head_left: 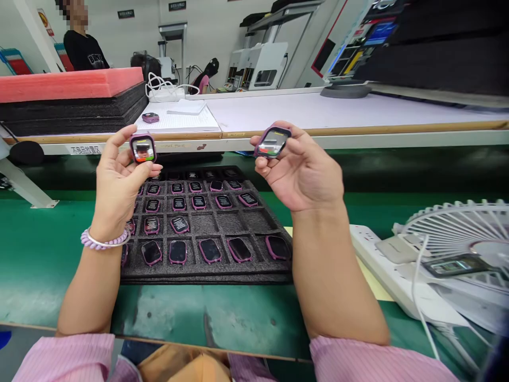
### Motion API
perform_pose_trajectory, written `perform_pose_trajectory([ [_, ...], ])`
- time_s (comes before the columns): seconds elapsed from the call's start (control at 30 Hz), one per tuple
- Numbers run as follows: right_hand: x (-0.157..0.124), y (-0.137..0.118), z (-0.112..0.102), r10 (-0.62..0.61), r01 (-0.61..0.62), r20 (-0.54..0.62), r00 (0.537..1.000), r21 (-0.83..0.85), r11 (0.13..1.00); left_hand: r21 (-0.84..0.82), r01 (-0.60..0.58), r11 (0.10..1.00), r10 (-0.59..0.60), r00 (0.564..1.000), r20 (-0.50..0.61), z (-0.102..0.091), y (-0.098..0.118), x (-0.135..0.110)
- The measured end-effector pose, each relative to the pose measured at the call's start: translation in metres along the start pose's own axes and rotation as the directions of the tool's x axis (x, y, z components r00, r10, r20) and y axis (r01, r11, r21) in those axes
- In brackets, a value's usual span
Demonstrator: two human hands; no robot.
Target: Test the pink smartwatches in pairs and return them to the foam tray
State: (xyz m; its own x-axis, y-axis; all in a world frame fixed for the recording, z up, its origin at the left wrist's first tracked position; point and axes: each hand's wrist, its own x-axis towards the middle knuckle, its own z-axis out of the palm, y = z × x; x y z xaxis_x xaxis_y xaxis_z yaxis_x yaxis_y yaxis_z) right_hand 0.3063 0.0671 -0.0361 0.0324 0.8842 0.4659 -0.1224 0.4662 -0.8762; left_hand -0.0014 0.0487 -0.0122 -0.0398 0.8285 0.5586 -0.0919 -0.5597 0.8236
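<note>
In the head view, the left forearm and wrist, with a beaded bracelet (104,241), cover the left column of the black foam tray (207,273), so only slivers of the pieces there show. The tray's far row lies in shadow and its contents are hard to read. Sleeves run off the bottom edge. At the right a white fan (457,228) is cut by the frame, and a power strip (382,260) lies partly under it.

The left hand (115,180) is raised above the tray, palm towards the camera. Thumb and fingertips pinch a purple-cased watch body (142,148) by its sides, with the lit screen facing the wearer. The right hand (306,175) is raised at the same height, well apart from the left. Its fingers curl under a second watch body (272,142) and the thumb is on the near edge. The screen is tilted and washed out by glare, and the back of each piece is hidden. Both pieces are in the air over the tray's far end, in front of the white bench (358,114). The tray rests on the green belt (35,249).
</note>
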Motion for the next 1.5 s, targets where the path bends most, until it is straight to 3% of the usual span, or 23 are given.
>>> perform_pose_trajectory([
  [0.27, -0.003, -0.003, 0.001, -0.027, 0.027, -0.026, 0.999, 0.002, 1.0, 0.025, -0.178, 0.984, 0.18, 0.972, -0.151, -0.008, 0.008, 0.008],
  [0.47, -0.007, -0.008, 0.008, -0.01, 0.009, -0.025, 1.0, -0.057, 0.998, 0.072, -0.255, 0.964, 0.264, 0.95, -0.168, -0.015, 0.009, 0.012],
  [0.77, -0.008, -0.011, 0.013, 0.021, -0.019, 0.027, 0.999, -0.063, 0.998, 0.043, -0.209, 0.977, 0.213, 0.969, -0.124, -0.006, 0.009, 0.006],
  [0.97, -0.006, -0.009, 0.013, 0.021, -0.023, -0.014, 1.0, -0.127, 0.992, 0.01, -0.207, 0.978, 0.206, 0.973, -0.105, -0.005, 0.007, 0.005],
  [1.17, -0.009, -0.007, 0.013, 0.022, -0.021, 0.023, 0.999, -0.058, 0.998, -0.025, -0.154, 0.988, 0.152, 0.985, -0.079, 0.003, 0.008, 0.001],
  [1.5, -0.017, -0.012, 0.026, 0.031, -0.028, 0.087, 0.996, -0.046, 0.999, 0.156, -0.063, 0.986, 0.069, 0.997, -0.035, -0.001, 0.007, -0.006],
])
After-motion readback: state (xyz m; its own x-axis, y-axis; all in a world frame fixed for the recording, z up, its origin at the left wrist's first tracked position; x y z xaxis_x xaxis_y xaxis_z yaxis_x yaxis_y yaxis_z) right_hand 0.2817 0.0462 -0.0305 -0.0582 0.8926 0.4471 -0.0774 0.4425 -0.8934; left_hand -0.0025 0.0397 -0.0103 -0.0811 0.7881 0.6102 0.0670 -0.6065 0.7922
